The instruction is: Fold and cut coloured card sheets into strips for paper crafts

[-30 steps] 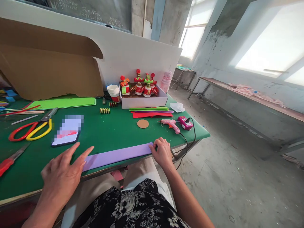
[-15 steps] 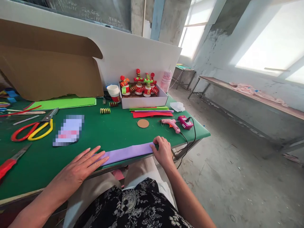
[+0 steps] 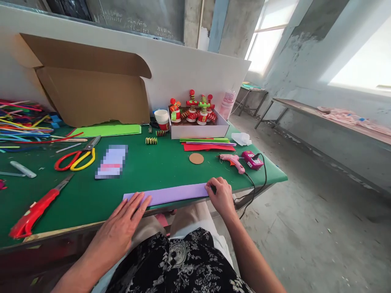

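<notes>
A folded-looking purple paper strip (image 3: 175, 194) lies along the front edge of the green-topped table. My left hand (image 3: 126, 224) rests flat near its left end, the fingers stretched out over the paper and the strip's left tip showing beyond them. At the right end, my right hand (image 3: 221, 195) pinches the strip between thumb and curled fingers. Just behind the strip is a round brown disc (image 3: 196, 158). To the right of that, a pink glue gun (image 3: 232, 161) lies with its cord hanging off the table.
Red-and-yellow scissors (image 3: 76, 156), a red-handled cutter (image 3: 39, 209) and a blurred-out rectangle (image 3: 112, 162) lie left. Behind stand a white box (image 3: 198, 131) of paper figures, paper cups (image 3: 161, 118) and coloured strips (image 3: 209, 145). A magenta plug box (image 3: 253, 160) sits near the right edge.
The view has turned left, showing more pipe cleaners and the whole cutter. My left hand has shifted on the strip, uncovering its left tip, with fingers closer together. My right hand keeps its pinch.
</notes>
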`<state>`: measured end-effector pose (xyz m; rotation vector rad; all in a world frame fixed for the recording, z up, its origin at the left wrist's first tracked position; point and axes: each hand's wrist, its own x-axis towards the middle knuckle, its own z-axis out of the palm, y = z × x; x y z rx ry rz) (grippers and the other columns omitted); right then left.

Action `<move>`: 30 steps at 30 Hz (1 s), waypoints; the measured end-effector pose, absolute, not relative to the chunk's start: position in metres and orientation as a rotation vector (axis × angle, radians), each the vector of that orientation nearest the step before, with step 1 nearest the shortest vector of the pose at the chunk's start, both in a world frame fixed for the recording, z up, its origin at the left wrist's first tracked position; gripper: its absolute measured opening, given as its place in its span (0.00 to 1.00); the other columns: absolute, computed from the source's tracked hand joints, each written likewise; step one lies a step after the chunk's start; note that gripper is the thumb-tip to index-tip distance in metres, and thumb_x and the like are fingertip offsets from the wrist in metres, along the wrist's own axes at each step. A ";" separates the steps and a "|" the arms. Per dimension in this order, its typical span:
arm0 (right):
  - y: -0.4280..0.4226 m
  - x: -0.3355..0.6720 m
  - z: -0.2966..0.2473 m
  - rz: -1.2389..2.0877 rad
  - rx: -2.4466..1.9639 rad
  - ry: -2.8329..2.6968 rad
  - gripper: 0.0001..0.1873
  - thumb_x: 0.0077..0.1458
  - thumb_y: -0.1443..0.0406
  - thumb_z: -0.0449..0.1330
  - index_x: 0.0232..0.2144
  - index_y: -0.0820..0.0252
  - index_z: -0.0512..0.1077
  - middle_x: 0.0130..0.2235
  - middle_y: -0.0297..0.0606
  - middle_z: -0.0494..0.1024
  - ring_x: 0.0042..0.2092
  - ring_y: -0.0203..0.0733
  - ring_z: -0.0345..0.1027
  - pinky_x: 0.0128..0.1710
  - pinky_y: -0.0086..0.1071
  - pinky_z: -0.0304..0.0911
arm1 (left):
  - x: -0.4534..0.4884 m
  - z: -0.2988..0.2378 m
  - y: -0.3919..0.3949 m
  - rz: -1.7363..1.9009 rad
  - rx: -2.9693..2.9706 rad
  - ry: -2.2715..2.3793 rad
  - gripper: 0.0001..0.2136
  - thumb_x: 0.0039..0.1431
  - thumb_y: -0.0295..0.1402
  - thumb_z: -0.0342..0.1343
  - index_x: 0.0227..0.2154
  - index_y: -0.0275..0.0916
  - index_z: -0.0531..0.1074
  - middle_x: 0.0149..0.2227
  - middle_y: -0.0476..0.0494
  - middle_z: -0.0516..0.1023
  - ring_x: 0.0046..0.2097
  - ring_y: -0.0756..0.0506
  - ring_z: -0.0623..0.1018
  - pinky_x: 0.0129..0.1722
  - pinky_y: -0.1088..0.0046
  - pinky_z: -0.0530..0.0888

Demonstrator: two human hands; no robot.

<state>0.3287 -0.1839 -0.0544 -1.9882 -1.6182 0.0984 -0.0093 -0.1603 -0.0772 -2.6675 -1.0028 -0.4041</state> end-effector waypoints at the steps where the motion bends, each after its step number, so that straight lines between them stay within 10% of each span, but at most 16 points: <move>1: -0.184 0.329 -0.054 0.095 -1.986 -1.622 0.04 0.59 0.68 0.60 0.31 0.55 0.73 0.35 0.35 0.74 0.40 0.43 0.65 0.40 0.33 0.53 | -0.004 -0.075 -0.162 -0.363 -2.674 -1.037 0.48 0.48 0.13 0.41 0.71 0.48 0.37 0.71 0.43 0.58 0.69 0.36 0.61 0.66 0.49 0.64; 5: -0.185 0.329 -0.054 0.068 -1.988 -1.629 0.05 0.59 0.68 0.60 0.31 0.55 0.73 0.35 0.34 0.74 0.39 0.42 0.65 0.40 0.33 0.52 | 0.015 -0.068 -0.170 -0.178 -2.695 -1.099 0.44 0.52 0.18 0.48 0.69 0.62 0.44 0.73 0.52 0.50 0.68 0.22 0.59 0.58 0.30 0.65; 12: -0.184 0.330 -0.054 0.107 -1.976 -1.624 0.05 0.59 0.68 0.60 0.30 0.55 0.73 0.35 0.35 0.74 0.40 0.43 0.65 0.40 0.34 0.53 | 0.016 -0.066 -0.170 -0.139 -2.721 -1.186 0.42 0.55 0.20 0.47 0.68 0.63 0.46 0.71 0.51 0.56 0.68 0.24 0.61 0.57 0.28 0.65; 19: -0.184 0.329 -0.051 0.091 -1.999 -1.629 0.05 0.60 0.69 0.61 0.31 0.55 0.73 0.36 0.35 0.76 0.40 0.43 0.66 0.39 0.34 0.54 | 0.029 -0.068 -0.173 -0.314 -2.751 -1.054 0.38 0.50 0.16 0.43 0.67 0.41 0.60 0.68 0.43 0.64 0.70 0.39 0.60 0.69 0.50 0.60; 24: -0.185 0.329 -0.050 0.069 -2.042 -1.629 0.04 0.60 0.68 0.60 0.32 0.56 0.73 0.36 0.37 0.77 0.41 0.46 0.68 0.41 0.37 0.58 | 0.038 -0.082 -0.179 -0.385 -2.698 -0.975 0.44 0.49 0.14 0.40 0.71 0.32 0.38 0.68 0.32 0.63 0.68 0.40 0.65 0.68 0.55 0.62; 30: -0.206 0.280 -0.054 -0.302 -1.637 -1.740 0.18 0.67 0.69 0.47 0.52 0.56 0.71 0.53 0.44 0.77 0.60 0.48 0.65 0.66 0.51 0.50 | 0.036 -0.090 -0.178 -0.564 -2.629 -0.918 0.41 0.47 0.16 0.42 0.69 0.35 0.51 0.64 0.33 0.69 0.66 0.39 0.69 0.67 0.55 0.63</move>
